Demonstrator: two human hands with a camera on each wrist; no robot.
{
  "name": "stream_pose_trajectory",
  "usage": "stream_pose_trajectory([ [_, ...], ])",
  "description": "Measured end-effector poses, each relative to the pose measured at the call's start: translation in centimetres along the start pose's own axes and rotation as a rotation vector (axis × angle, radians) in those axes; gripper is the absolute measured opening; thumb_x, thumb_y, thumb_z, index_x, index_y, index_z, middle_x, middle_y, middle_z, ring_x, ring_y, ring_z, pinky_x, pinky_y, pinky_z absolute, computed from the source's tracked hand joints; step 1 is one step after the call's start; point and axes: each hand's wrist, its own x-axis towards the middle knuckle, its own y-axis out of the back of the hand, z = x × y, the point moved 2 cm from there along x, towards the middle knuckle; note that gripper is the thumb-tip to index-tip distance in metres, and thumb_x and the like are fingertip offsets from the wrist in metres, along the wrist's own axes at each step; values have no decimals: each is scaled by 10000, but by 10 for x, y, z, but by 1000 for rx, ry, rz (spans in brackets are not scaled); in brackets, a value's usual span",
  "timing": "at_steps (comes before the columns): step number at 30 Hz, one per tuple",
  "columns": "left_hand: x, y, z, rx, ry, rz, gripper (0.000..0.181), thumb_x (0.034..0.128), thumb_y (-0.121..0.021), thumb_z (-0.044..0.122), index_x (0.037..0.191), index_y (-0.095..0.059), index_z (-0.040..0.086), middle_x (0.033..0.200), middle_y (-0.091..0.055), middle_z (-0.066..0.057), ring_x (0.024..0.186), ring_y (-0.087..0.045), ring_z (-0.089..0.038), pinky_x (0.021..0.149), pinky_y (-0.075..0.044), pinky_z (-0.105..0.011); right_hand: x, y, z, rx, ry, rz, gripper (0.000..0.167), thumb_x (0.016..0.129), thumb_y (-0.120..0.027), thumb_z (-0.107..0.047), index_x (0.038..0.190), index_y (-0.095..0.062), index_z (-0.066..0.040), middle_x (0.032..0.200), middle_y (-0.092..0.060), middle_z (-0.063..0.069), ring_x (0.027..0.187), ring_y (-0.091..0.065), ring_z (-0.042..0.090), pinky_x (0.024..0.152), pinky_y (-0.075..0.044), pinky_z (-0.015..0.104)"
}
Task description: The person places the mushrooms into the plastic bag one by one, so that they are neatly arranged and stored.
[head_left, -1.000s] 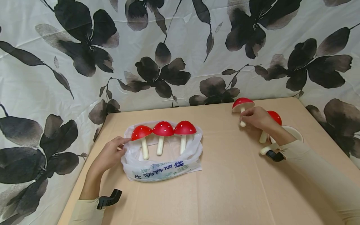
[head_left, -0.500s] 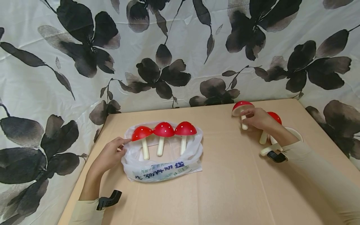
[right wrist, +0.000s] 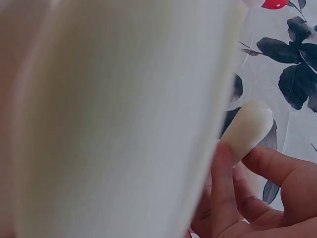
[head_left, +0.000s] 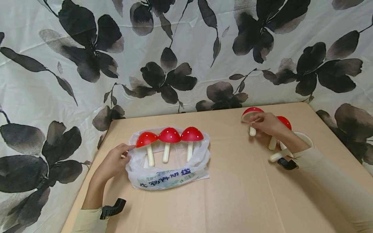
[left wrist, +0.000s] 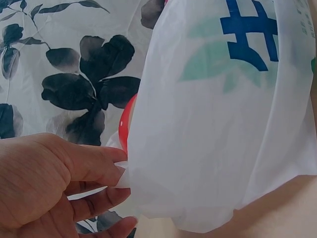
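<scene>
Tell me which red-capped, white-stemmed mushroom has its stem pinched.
The farthest red-capped, white-stemmed mushroom on the right: the right hand pinches its stem; no other visible stem is held.

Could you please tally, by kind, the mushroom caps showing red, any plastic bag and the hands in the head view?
Red mushroom caps: 5
Plastic bag: 1
Hands: 2
Total: 8

The person wore plain cream long sleeves (head_left: 329,187), a curved black device (head_left: 113,209) at the left cuff (head_left: 92,214) and another at the right.
</scene>
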Motion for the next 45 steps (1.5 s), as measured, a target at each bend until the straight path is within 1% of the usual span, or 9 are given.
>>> stream_pose_trajectory([
  [7,-1,0,0,1,2,3,390,889,-629,-94,1276,-659,-58,997,-626,-113,904,-610,-268,787,-566,-400,-1,2,-1,-20,19,-20,528,989,-665,-275,1445,-535,-42,1359,-526,293,1133,-536,386,804,-534,295],
  [14,0,0,0,2,1,4,392,894,-622,-91,1284,-652,-65,1016,-635,-128,917,-611,-282,811,-579,-428,-1,-1,-2,144,43,-45,574,995,-665,-271,1485,-488,-30,1376,-514,255,1178,-526,338,900,-572,314],
  [17,1,1,0,2,-2,7,396,891,-620,-98,1285,-649,-70,1027,-640,-137,919,-614,-290,815,-583,-447,0,-1,-3,127,59,-35,578,996,-656,-319,1491,-496,-68,1372,-531,233,1185,-505,322,890,-544,293],
  [21,2,2,1,-6,-16,9,397,887,-618,-109,1283,-644,-87,1038,-644,-148,914,-607,-287,813,-581,-458,1,-1,-6,85,90,-15,565,992,-653,-357,1481,-521,-107,1366,-551,210,1197,-493,326,849,-500,333],
  [24,2,2,2,-8,-15,7,401,885,-620,-113,1284,-642,-89,1040,-645,-149,912,-600,-282,813,-580,-456,2,-2,-10,102,111,-10,560,981,-669,-368,1461,-543,-110,1352,-572,194,1208,-511,322,863,-512,345],
  [30,3,2,2,-3,-16,2,399,882,-618,-114,1279,-644,-91,1020,-638,-139,909,-597,-280,808,-579,-453,-3,-4,-23,206,142,-50,566,979,-683,-299,1463,-519,-55,1370,-546,203,1219,-514,314,882,-566,273],
  [36,3,1,2,3,-29,8,391,879,-618,-115,1268,-649,-93,1018,-641,-138,897,-600,-273,795,-576,-438,-12,-8,-41,281,179,-107,515,986,-676,-215,1439,-525,-24,1361,-518,195,1203,-505,303,903,-577,304],
  [39,3,1,2,3,-26,3,391,882,-625,-108,1272,-648,-92,1024,-644,-141,896,-603,-271,793,-577,-430,-16,-10,-50,280,197,-112,518,979,-688,-228,1433,-537,-30,1348,-533,185,1182,-531,292,894,-579,293],
  [45,2,1,3,-3,-5,-8,395,892,-637,-97,1287,-644,-84,1032,-640,-139,908,-603,-272,805,-581,-434,-22,-16,-66,260,258,-164,530,963,-706,-203,1437,-533,-37,1375,-546,191,1162,-604,325,931,-571,341],
])
